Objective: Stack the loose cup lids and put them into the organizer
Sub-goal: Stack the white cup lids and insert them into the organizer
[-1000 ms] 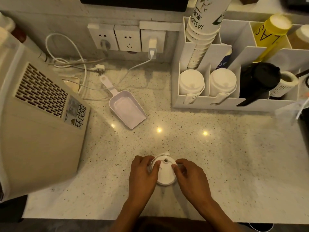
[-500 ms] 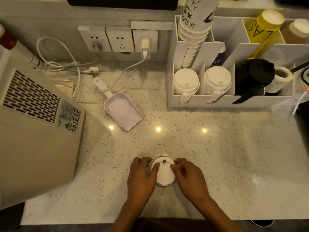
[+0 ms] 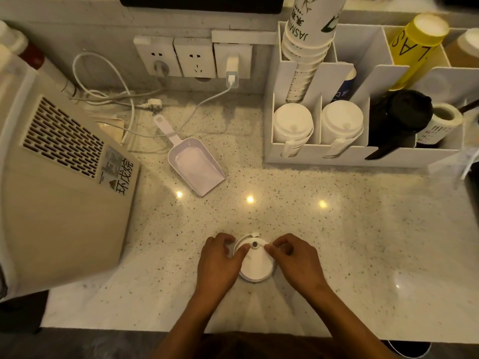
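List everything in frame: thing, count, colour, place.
cup lids: one stack, white, counter front centre, between both hands
organizer: 1, white, back right
lid stacks: 2, white, organizer's front left slots
black lids: 1 stack, organizer front, right of white stacks
paper cups: 1 stack, white, organizer rear left
scoop: 1, pale, counter left of centre
machine: 1, beige, left
left hand: grips lids' left edge
right hand: pinches lids' right edge

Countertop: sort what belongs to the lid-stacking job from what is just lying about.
Job:
- white lid stack, gripped by left hand and right hand
- white organizer
- lid stacks already in organizer

Lying about:
- scoop
- beige machine
- cables
- paper cups
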{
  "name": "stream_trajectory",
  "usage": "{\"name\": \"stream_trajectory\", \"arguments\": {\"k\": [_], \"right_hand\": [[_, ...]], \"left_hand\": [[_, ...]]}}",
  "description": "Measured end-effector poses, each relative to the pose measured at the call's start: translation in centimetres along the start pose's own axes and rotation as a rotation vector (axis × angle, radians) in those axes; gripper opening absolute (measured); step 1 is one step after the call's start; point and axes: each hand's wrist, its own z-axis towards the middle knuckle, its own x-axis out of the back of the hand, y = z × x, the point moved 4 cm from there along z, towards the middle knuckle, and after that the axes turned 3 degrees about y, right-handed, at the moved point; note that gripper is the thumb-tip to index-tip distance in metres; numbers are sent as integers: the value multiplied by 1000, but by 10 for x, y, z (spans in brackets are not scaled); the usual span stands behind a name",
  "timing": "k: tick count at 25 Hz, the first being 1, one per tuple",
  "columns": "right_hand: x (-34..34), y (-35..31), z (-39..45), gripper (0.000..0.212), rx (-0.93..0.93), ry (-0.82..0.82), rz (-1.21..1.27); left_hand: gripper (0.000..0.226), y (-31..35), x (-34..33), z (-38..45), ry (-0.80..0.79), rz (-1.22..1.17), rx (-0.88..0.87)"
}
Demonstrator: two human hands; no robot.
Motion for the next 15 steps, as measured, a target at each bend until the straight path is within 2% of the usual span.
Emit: {"name": "stream_trajectory", "arguments": {"k": [4,10,13,15], "right_hand": [[-4,-15,11,22,-28,-75,41],[2,-15,32,29,-213,-273,119],[3,-12,34,31,-210,-280,121],[1,-11,33,30,-195,-248,138]], "left_hand": [[30,2,-2,8,-30,-14,90],[34,-1,-3,29,-151,-80,231],[34,3,-2,9,-102,34,73],[32,4,-3,-17,-93,28,-60]]}}
